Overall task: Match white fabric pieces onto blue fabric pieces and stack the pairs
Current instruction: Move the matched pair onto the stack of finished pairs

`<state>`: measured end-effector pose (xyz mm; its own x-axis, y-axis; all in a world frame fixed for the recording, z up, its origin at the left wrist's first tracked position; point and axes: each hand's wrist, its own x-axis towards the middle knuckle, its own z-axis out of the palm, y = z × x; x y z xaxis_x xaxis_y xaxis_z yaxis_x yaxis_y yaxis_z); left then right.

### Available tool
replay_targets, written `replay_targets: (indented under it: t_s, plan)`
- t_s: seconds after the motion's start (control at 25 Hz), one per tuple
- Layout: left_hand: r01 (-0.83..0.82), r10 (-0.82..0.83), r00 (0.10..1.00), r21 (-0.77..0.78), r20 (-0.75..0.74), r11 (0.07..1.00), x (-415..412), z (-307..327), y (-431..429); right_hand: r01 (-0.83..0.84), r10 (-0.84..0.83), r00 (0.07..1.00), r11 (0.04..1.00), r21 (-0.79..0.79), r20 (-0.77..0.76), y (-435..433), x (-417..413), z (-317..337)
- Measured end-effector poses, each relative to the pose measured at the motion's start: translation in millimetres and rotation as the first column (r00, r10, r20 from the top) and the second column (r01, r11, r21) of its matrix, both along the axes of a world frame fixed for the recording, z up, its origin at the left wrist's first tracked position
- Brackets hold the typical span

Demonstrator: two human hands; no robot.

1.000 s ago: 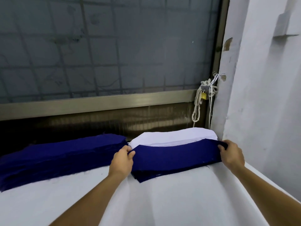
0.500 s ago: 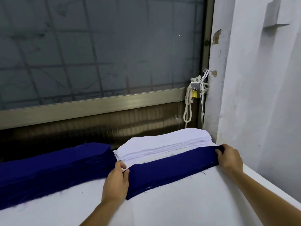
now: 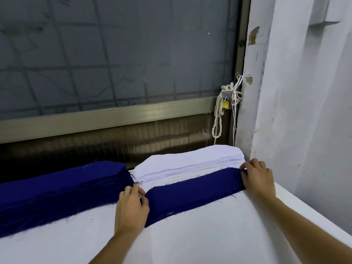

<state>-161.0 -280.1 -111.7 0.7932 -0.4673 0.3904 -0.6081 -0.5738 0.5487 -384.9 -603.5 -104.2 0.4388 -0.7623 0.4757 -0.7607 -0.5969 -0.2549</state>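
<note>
Now my left grip [image 3: 131, 204] pinches the blue strip [image 3: 192, 193] at its left end, my right grip [image 3: 257, 178] its right end; it lies flat on the tabletop [image 3: 209, 235], just beside the white stack [image 3: 186, 164].

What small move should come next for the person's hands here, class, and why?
Probably the left hand and right hand should reach for the top sheet of the white fabric stack: the single dark blue fabric strip already lies flat on the white table, a hand at each end, with no white piece on it.
</note>
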Motion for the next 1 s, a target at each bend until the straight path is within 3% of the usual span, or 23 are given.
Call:
replay_targets:
  t_s: [0.12,0.44,0.56,0.76,0.88,1.0]
  plan:
    - [-0.016,0.015,1.0,0.021,0.012,1.0,-0.4,-0.7,-0.3,-0.123,0.124,0.992,0.99,0.065,-0.013,2.2,-0.4,0.1]
    - [-0.033,0.033,0.999,0.022,0.02,0.999,2.5,3.6,3.3,-0.098,0.103,0.992,0.992,0.077,-0.069,4.9,5.4,0.7]
    - [0.043,-0.045,0.998,-0.05,-0.032,0.998,-3.9,5.7,-1.4,-0.069,0.065,0.994,0.996,-0.048,-0.087,17.5,7.3,-3.7]
    - [0.09,-0.073,0.991,-0.163,0.11,0.983,36.6,63.1,42.5,-0.37,0.37,0.929,0.929,-0.033,0.003,101.6,85.6,33.1]
    - [-0.026,0.051,0.982,-0.139,0.182,0.99,87.0,96.1,102.7,-0.536,0.533,0.843,0.844,0.031,0.079,168.7,146.8,54.1]
    - [-0.237,0.231,0.96,0.023,0.156,0.971,135.7,106.5,172.4,-0.631,0.624,0.775,0.772,0.072,0.102,223.6,200.1,72.7]
